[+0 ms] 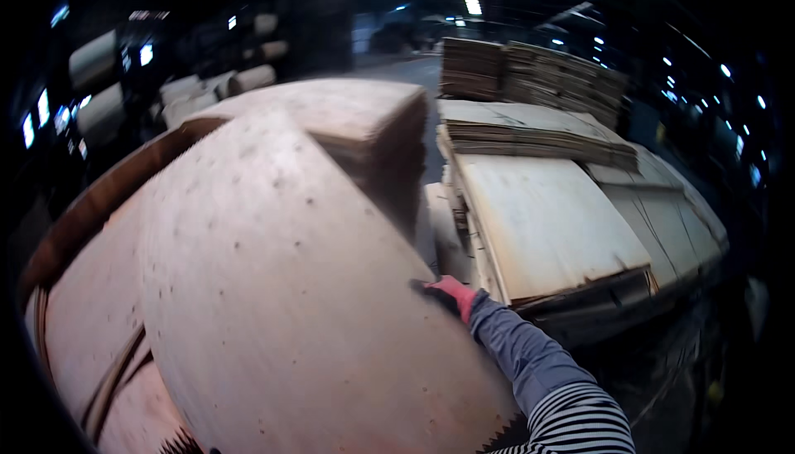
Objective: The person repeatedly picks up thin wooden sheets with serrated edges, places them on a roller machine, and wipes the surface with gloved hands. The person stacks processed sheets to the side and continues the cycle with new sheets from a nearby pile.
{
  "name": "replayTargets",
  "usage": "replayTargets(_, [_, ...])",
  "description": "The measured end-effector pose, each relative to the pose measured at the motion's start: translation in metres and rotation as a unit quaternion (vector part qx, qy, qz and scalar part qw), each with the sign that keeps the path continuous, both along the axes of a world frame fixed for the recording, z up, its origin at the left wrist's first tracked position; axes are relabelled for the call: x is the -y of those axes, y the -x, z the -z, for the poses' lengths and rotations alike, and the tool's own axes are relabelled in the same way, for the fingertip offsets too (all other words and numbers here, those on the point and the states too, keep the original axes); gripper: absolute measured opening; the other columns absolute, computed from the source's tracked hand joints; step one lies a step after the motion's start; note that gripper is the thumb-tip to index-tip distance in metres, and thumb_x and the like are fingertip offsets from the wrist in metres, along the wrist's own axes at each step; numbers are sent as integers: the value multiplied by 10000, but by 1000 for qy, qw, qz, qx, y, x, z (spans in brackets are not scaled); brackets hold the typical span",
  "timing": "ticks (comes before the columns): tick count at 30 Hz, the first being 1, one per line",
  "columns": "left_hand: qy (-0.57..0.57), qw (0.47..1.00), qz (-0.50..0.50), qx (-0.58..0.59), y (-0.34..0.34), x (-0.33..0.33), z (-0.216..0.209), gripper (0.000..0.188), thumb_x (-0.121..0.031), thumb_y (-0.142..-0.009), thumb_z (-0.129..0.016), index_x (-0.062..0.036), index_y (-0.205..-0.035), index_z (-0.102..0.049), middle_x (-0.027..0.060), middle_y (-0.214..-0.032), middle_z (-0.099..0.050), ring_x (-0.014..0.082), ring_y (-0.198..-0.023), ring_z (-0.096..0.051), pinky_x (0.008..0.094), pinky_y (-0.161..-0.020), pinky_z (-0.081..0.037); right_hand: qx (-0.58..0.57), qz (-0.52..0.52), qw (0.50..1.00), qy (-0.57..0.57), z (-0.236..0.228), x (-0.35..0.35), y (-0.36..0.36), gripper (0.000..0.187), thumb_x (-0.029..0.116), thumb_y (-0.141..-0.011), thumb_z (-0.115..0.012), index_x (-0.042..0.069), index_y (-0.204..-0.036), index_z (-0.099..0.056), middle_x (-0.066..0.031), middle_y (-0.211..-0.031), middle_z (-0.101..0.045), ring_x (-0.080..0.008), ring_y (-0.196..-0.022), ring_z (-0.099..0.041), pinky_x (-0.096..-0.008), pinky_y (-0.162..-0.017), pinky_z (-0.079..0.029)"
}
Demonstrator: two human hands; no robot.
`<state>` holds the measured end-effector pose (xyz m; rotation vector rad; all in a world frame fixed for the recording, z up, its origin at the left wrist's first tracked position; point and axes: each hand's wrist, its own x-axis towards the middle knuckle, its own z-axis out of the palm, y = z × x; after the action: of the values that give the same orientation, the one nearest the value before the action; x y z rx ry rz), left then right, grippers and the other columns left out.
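A large pale wood veneer sheet [290, 288], dotted with small dark knots, fills the middle and lower left, curving up in front of me. My right hand [447, 290], in a red glove with dark fingers, is closed on the sheet's right edge, the dark fingers lying over its face. Jagged torn edges show at the bottom of the sheet. Under and behind it lie more veneer sheets [99, 280], with a curled brown edge along the left. My left hand is not visible.
A tall veneer stack [381, 135] stands just behind the sheet. On the right, a low stack of pale sheets [546, 222] bears bundled sheets [530, 127], with more stacks [538, 73] beyond. Pale rolls [101, 114] are piled at the far left.
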<state>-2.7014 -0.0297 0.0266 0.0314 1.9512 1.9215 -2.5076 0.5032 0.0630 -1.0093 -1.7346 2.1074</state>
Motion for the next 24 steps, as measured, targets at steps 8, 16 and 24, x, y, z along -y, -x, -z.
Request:
replayTargets(8, [-24,995,86,-35,-12,-91,-40,467,-376,-828,-503,5,-1097,-494,83,-990,-565,193,-868,-543,311,-793,-427,57,78,971,-218,-31,0,-42,441,310,-701,-671,-73,-908,-600,-95,-767,-625,-143,-680,-580,-284,-595,-454])
replayTargets(16, [-71,971,226,-21,-61,-184,-29,482,-386,-829,-495,6,-1109,-484,89,-1010,-557,202,-885,-537,317,-806,-421,-42,106,963,-246,-76,24,-147,508,367,-669,-699,-33,-959,-582,-55,-780,-598,-124,-677,-539,-265,-608,-425])
replayTargets(24, [-95,924,369,-10,-189,-261,-37,497,-396,-830,-487,7,-1121,-475,96,-1030,-549,211,-901,-531,323,-818,-415,-22,175,949,-260,-134,66,-301,300,233,-731,-652,-16,-864,-552,-27,-685,-549,-68,-620,-490,-246,-541,-401])
